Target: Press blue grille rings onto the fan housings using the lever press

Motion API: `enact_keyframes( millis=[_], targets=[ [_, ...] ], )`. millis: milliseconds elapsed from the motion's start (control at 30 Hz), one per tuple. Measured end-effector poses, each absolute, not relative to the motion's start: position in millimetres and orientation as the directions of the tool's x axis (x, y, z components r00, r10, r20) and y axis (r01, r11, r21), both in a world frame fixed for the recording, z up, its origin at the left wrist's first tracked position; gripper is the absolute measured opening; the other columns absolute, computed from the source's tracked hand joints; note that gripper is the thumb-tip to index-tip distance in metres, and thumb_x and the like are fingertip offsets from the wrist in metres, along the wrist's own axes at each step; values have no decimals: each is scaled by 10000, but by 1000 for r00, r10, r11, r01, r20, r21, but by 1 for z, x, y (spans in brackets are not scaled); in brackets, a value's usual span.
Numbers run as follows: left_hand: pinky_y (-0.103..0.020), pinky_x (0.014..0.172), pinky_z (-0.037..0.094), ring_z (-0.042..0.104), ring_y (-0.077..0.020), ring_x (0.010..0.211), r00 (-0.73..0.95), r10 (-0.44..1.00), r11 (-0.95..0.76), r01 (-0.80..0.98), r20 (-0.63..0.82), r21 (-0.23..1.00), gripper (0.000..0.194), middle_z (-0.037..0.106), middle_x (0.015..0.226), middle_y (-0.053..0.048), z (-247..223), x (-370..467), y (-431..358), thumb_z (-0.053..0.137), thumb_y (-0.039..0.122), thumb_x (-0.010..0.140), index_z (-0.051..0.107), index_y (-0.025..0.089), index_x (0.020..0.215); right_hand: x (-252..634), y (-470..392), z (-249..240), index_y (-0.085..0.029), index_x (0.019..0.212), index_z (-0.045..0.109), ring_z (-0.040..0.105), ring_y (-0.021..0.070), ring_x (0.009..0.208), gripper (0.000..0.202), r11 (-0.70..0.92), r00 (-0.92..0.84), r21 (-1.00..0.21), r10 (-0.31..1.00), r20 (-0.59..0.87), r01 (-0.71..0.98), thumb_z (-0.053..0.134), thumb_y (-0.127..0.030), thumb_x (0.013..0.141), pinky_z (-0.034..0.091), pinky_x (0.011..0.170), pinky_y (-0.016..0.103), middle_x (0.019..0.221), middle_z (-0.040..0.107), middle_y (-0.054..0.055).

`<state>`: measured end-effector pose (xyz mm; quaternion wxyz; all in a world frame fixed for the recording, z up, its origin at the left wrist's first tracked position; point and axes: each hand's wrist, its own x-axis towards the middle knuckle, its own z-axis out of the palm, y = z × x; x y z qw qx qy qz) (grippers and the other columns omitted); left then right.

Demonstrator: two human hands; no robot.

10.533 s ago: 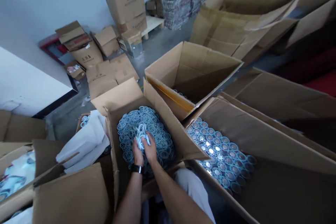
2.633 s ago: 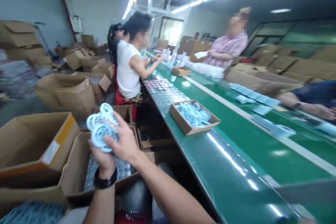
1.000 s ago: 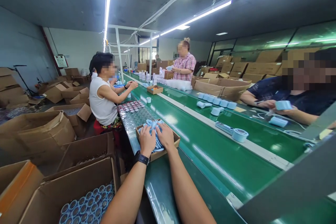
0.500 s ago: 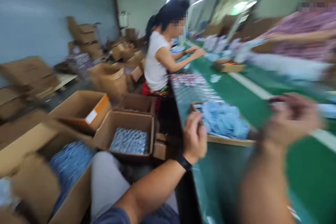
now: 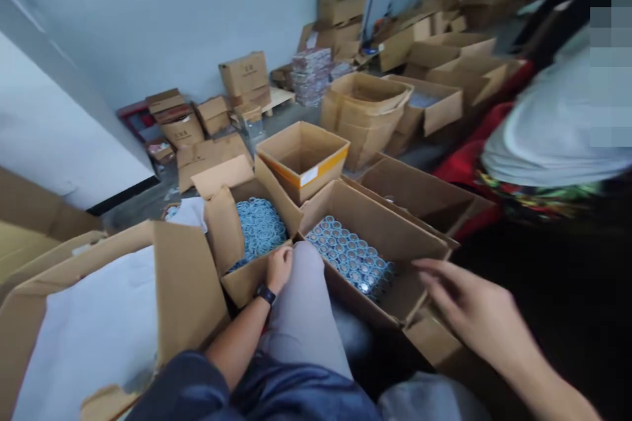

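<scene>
**Left hand at the carton of blue rings, right hand bare in mid-air**

The person sits among open cartons on the floor, grey-trousered knee (image 5: 301,316) pointing forward between two of them; the left hand (image 5: 279,268), a dark watch (image 5: 265,293) on its wrist, rests at the near edge of the carton of blue rings (image 5: 232,256), fingers curled loosely against the cardboard flap and holding nothing that can be seen; the blue rings (image 5: 259,227) lie heaped inside that carton, just beyond the hand and apart from it. The right hand (image 5: 464,306) hangs spread and empty in the air, fingers extended toward the left, over the near right corner of the carton of blue round cases (image 5: 395,243); it touches neither the cardboard nor the contents. The blue round cases (image 5: 350,260) stand packed in neat rows in that carton, just right of the knee. Behind both sits an empty carton with an orange band (image 5: 303,158); to the near left a large carton lined with white paper (image 5: 99,329); against the grey wall further back, stacked and flattened boxes (image 5: 244,79). At the right edge a co-worker in a white top (image 5: 548,125) sits with the back turned, well apart from the hands.
</scene>
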<state>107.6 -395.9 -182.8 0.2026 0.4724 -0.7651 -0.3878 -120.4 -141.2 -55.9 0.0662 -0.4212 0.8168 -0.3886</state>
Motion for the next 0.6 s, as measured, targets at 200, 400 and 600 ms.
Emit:
enact_keyframes(
  millis=[200,400,600],
  targets=[
    [-468,1122,357,514,-330,1310,51,-995,-97,-698,-86,710,462,641,1231,-221,-231,199,-450,597,18,705,590,81,1163,-83,-288,-137,-230,974,725,697,233,849,278,321,-316,-643,-940,-127,-696,520,-281,794,509,759,311,902,731,73],
    [-404,1223,237,300,-267,1477,328,-945,-184,-575,19,797,701,341,1542,-253,-240,233,-459,497,22,810,267,44,1471,4,-392,-165,-156,1177,648,673,164,963,296,233,-178,-763,-972,-156,-604,468,-168,942,509,918,285,1038,706,54],
    [-421,1114,425,621,-275,1205,204,-979,-81,-465,17,882,412,679,1226,-171,-222,197,-486,523,34,814,630,110,1205,100,-407,-213,-147,1123,632,646,141,957,225,248,-24,-848,-963,-268,-468,561,-304,979,547,909,334,1059,656,65]
  ],
)
